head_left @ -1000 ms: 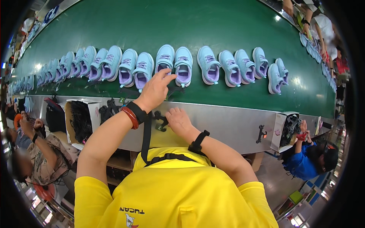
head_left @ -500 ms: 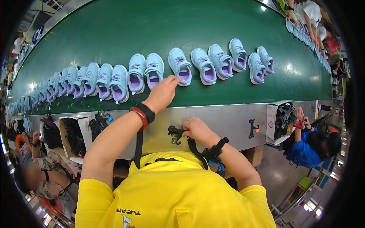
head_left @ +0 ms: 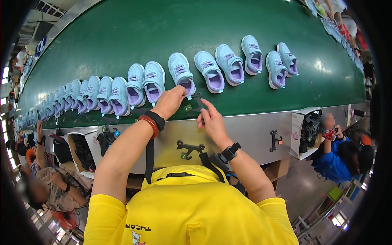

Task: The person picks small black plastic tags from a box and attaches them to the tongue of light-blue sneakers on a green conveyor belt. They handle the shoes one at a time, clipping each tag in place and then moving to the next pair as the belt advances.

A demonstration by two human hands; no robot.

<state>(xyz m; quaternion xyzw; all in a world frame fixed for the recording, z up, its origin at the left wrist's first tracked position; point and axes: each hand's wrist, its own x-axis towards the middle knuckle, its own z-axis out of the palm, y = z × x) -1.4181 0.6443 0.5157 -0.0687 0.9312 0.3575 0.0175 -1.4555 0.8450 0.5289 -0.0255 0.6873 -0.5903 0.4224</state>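
Evidently the work in hand is pairing a black plastic hook-ended hanger [head_left: 198, 101] with a pale-blue shoe with lilac laces and lining [head_left: 179, 68]. That shoe lies on the green bench [head_left: 122, 36], toe pointing away from the person and heel near the front edge, with a two-shoe pair just to its left and more shoes spread to its right.

The left hand [head_left: 168, 103] is at the heel, its fingers gathered narrow against the collar; whether they truly pinch the rim I cannot tell. The right hand [head_left: 211, 122] has its grip closed on the hanger, thumb and forefinger about its lower part, so the upper hook stands just right of the heel.

By my reading, this is the lining-up step, with the hanger not yet seated. The next move would call for the left hand to steady the heel while the right turns the hook toward the collar and presses it home; a slanted approach might nudge the shoe sideways.

A second black plastic hanger with a small green tag [head_left: 190, 148] rests on the bare steel ledge [head_left: 241, 132], nearer the person and apart from both hands.
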